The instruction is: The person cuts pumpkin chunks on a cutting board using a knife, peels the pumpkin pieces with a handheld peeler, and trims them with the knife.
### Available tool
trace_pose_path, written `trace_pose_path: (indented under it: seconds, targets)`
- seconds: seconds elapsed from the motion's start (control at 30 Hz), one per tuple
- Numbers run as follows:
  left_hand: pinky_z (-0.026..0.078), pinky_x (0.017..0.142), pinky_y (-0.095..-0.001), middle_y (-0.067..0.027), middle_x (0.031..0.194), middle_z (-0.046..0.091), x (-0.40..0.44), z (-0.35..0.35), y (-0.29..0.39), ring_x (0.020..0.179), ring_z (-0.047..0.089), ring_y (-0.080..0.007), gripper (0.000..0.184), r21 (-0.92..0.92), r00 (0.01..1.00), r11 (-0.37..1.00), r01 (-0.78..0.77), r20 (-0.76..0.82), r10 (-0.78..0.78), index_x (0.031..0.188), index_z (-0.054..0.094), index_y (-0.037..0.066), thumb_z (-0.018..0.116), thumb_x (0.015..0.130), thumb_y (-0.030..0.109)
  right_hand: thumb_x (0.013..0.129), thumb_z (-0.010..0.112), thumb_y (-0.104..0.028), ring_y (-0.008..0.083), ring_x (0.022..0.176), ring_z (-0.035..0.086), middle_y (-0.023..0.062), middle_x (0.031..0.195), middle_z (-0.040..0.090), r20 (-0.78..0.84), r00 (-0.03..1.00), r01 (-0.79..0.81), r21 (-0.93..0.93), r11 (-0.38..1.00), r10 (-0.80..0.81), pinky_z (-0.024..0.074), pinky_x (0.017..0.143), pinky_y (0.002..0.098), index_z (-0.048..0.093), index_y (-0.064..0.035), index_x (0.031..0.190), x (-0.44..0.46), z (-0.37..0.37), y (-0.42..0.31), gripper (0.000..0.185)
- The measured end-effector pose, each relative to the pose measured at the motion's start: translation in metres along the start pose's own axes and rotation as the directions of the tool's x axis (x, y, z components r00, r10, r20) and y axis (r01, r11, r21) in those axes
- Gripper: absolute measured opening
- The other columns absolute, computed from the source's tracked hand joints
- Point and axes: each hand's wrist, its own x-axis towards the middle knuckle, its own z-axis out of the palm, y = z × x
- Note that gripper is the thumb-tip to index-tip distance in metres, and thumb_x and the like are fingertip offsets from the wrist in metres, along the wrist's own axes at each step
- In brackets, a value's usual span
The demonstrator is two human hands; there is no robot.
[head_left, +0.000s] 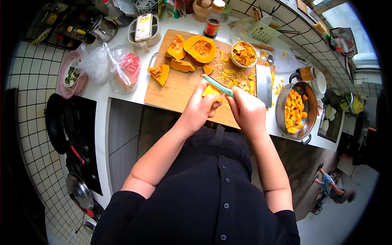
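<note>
Nearest the camera is the front of the person's dark buttoned shirt. Beyond it, the two hands are close together over the near edge of the wooden cutting board. The left hand grips a pumpkin piece; the right hand is closed around a turquoise-handled peeler, which lies across that piece. Whether the hands touch each other, I cannot tell.

The step in hand looks like peeling. The next stroke calls for a steady left grip, fingertips clear of the blade, and light, even pressure from the right hand.

To the right of the hands, a broad cleaver lies flat at the board's edge, and beside the board a steel pot contains diced pumpkin. Past the hands, peel scraps litter the board, with a small chunk beside them. Three seeded wedges sit at the left around a larger pumpkin section. A bowl heaped with peelings stands at the far right of the board.

Farther off are a red-labelled jar and a phone on a container.
</note>
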Motion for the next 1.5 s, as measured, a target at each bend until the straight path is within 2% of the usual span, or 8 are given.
trace_pose_path:
  seconds: [0.1,0.2,0.27,0.33,0.63,0.9,1.23,1.5]
  targets:
    - [0.029,0.05,-0.0171,-0.0005,0.081,0.047,0.002,0.008,-0.001,0.06,0.034,-0.0027,0.025,0.144,0.995,0.986,-0.082,-0.049,0.089,0.115,0.041,0.01,0.044,0.091,0.015,0.087,0.063,-0.018,0.0294,0.057,0.059,0.013,0.065,0.055,-0.041,0.998,-0.054,0.078,0.996,0.057,0.0461,0.049,0.0372,0.054,-0.0067,0.089,-0.004,0.006,-0.002,0.014]
    - [0.029,0.05,-0.0177,-0.0005,0.08,0.047,-0.003,0.004,-0.012,0.06,0.034,-0.003,0.024,0.364,0.969,0.907,-0.213,-0.04,0.243,0.114,0.042,0.009,0.044,0.091,0.017,0.093,0.055,-0.017,0.0197,0.046,0.048,0.0137,0.058,0.053,-0.054,0.795,-0.52,0.453,0.724,0.605,0.0394,0.046,0.0343,0.058,0.0005,0.09,-0.003,0.013,0.027,0.018]
    - [0.028,0.05,-0.0178,-0.0003,0.079,0.047,-0.007,0.0,-0.014,0.059,0.034,-0.0032,0.024,0.366,0.978,0.913,-0.178,-0.037,0.206,0.113,0.043,0.009,0.043,0.091,0.019,0.095,0.053,-0.019,0.0122,0.047,0.04,0.0098,0.055,0.049,0.009,0.73,-0.609,0.464,0.644,0.684,0.0348,0.045,0.0316,0.059,0.0022,0.091,-0.002,0.0,0.041,0.022]
    - [0.027,0.05,-0.0175,-0.0004,0.078,0.047,-0.01,-0.007,-0.008,0.059,0.033,-0.0033,0.023,0.178,1.0,0.984,0.002,-0.015,0.001,0.111,0.043,0.008,0.041,0.092,0.021,0.094,0.055,-0.018,0.0113,0.048,0.039,0.0075,0.054,0.047,0.043,0.828,-0.511,0.469,0.72,0.56,0.0343,0.046,0.0301,0.06,0.0,0.09,-0.008,0.0,0.04,0.019]
    - [0.025,0.048,-0.0179,-0.001,0.08,0.05,0.004,-0.003,0.005,0.061,0.037,-0.0044,0.032,0.16,0.993,0.985,-0.059,-0.091,0.074,0.114,0.044,0.009,0.028,0.096,0.03,0.09,0.06,-0.017,0.0289,0.054,0.057,0.0154,0.063,0.055,0.236,0.939,-0.342,0.563,0.752,0.251,0.0427,0.051,0.0353,0.057,-0.0025,0.09,-0.023,-0.003,-0.008,0.015]
    - [0.025,0.047,-0.0176,-0.0015,0.083,0.055,0.004,-0.006,0.002,0.059,0.038,-0.004,0.035,0.036,0.997,0.996,-0.08,0.015,0.08,0.114,0.048,0.01,0.025,0.097,0.03,0.089,0.061,-0.017,0.0341,0.054,0.056,0.0162,0.06,0.054,0.251,0.944,-0.319,0.528,0.787,0.214,0.0423,0.049,0.0384,0.053,-0.0033,0.086,-0.022,-0.009,-0.015,0.016]
    - [0.024,0.046,-0.0159,0.0034,0.08,0.051,-0.005,0.012,0.008,0.059,0.038,-0.0008,0.025,0.062,0.992,0.994,-0.088,-0.086,0.093,0.106,0.047,0.013,0.028,0.098,0.027,0.09,0.058,-0.018,0.0399,0.058,0.057,0.0197,0.062,0.055,0.315,0.915,-0.377,0.451,0.809,0.251,0.0437,0.05,0.0448,0.048,-0.0042,0.087,-0.024,-0.014,-0.027,0.017]
    - [0.025,0.046,-0.0158,0.0037,0.079,0.051,-0.009,0.02,0.009,0.057,0.037,-0.0002,0.024,0.072,0.986,0.993,-0.099,-0.124,0.107,0.109,0.046,0.013,0.029,0.1,0.028,0.088,0.061,-0.017,0.0334,0.055,0.058,0.015,0.06,0.054,0.14,0.98,-0.17,0.235,0.957,0.14,0.0461,0.048,0.0411,0.048,-0.0049,0.087,-0.022,-0.01,-0.027,0.018]
